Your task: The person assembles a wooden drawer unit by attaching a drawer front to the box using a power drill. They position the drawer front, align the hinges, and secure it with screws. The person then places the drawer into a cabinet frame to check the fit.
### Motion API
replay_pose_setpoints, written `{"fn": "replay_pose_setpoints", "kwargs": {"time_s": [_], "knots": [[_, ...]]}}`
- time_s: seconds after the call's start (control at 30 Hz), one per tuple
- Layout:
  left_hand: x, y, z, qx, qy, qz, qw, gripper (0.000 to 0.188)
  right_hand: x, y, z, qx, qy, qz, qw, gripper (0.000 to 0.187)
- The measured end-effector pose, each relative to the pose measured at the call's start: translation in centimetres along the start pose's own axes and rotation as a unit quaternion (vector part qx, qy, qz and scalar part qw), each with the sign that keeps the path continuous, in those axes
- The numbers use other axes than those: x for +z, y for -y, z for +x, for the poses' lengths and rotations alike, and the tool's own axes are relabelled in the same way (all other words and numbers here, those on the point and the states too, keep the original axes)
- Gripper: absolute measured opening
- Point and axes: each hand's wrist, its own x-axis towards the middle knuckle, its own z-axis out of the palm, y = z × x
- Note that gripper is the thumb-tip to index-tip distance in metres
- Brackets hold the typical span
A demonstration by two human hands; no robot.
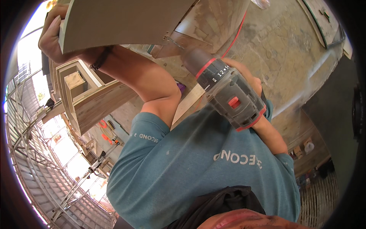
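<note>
My left hand (53, 40) is closed around the left edge of a flat grey-brown board (122, 23), which spans the top of the view. In my right hand (246, 74) is a black and grey cordless drill (232, 93) with red trim; its body hides part of my fingers. The thin drill bit (176, 43) points up and left, its tip at the board's lower right corner. Small chips or a rough hole (166, 37) show there. How deep the tip sits cannot be made out.
To the left, below my forearm, stands a wooden cabinet frame (95, 105) with a box-like compartment. A red hose (237, 36) runs over the stained concrete floor (282, 49). A dark panel (331, 95) is at the right, with wooden pieces beyond the drill's tip.
</note>
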Motion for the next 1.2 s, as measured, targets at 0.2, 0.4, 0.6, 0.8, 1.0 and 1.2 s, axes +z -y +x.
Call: {"fn": "replay_pose_setpoints", "kwargs": {"time_s": [0.2,0.4,0.6,0.8,1.0,1.2], "knots": [[-0.3,0.4,0.4,0.028,0.029,-0.063,0.997,0.027,0.2,-0.5,0.1,-0.005,-0.009,0.009,1.000,0.054],[-0.6,0.5,0.8,0.047,0.050,-0.125,0.990,0.024,0.2,-0.5,0.3,-0.011,-0.004,-0.012,1.000,0.054],[0.7,-0.5,0.3,0.072,-0.019,0.004,0.997,0.022,0.3,-0.4,0.7,-0.019,-0.001,-0.003,1.000,0.054],[0.9,-1.2,-0.3,0.026,-0.036,0.015,0.999,0.023,0.4,-0.5,0.9,-0.033,-0.003,-0.019,0.999,0.055],[1.0,-1.5,-0.4,0.019,-0.030,0.019,0.999,0.024,0.3,-0.3,1.0,-0.037,-0.001,-0.012,0.999,0.057],[1.1,-1.5,-0.5,0.021,-0.023,0.023,0.999,0.025,0.1,-0.5,1.3,-0.067,0.008,0.000,0.998,0.057]]}}
